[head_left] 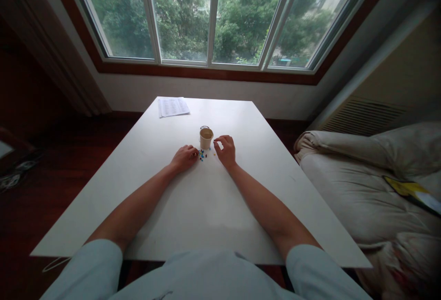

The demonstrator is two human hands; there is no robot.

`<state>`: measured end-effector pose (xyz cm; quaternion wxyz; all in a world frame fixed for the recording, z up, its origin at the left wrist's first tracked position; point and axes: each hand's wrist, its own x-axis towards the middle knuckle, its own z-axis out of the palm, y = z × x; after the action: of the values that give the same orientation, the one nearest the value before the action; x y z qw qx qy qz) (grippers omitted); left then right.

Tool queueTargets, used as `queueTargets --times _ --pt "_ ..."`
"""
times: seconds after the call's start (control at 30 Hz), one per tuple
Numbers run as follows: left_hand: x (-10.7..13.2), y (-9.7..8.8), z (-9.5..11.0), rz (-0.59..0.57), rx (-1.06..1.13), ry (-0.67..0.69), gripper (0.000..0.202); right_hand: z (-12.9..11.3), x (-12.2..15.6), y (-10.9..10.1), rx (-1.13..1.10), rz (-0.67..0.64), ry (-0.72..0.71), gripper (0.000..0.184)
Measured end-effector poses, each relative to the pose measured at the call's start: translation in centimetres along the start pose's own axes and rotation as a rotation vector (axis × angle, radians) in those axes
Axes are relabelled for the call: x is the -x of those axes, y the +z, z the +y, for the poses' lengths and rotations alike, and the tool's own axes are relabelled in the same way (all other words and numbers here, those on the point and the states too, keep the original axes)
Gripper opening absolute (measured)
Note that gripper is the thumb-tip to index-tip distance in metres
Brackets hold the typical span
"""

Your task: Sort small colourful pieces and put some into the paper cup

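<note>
A small beige bucket (pixel 206 139) stands upright on the white table, its thin handle lying toward the back. Just in front of it lies a loose cluster of tiny coloured pieces (pixel 201 155), blue, green, yellow and dark; they are too small to name. My left hand (pixel 186 157) rests on the table at the left edge of the cluster, fingers curled and tips at the pieces; what they hold, if anything, is hidden. To the right of the bucket, my right hand (pixel 225 150) is raised with thumb and forefinger in a pinch, a tiny dark piece (pixel 214 141) at their tips.
Printed sheets of paper (pixel 173 107) lie at the table's far left corner. The white table (pixel 206 217) reaches toward a wide window (pixel 210 19). A padded beige sofa (pixel 344 185) stands along the right side, with a yellow and black item (pixel 409 189) on it.
</note>
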<state>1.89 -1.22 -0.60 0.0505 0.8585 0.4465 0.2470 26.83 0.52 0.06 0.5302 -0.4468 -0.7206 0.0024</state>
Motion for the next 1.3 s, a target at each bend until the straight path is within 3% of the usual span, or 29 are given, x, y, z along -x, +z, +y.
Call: queueTargets --times 0.53,0.8,1.07,1.3 --pt "0.0 -0.3 0.3 -0.01 0.007 -0.01 0.019 -0.9 -0.2 -0.2 -0.015 0.018 -0.004 0.016" --pt "0.0 0.0 0.0 -0.009 0.005 -0.005 0.019 -2.3 -2.4 -0.1 -0.042 0.021 -0.027 0.014" --pt "0.1 0.1 -0.2 0.0 0.0 -0.003 0.019 -1.4 -4.1 1.1 0.001 -0.023 -0.007 0.009" --pt "0.2 -0.2 0.0 0.009 0.031 -0.005 0.019 -1.9 -4.1 1.9 0.033 0.068 -0.004 0.021"
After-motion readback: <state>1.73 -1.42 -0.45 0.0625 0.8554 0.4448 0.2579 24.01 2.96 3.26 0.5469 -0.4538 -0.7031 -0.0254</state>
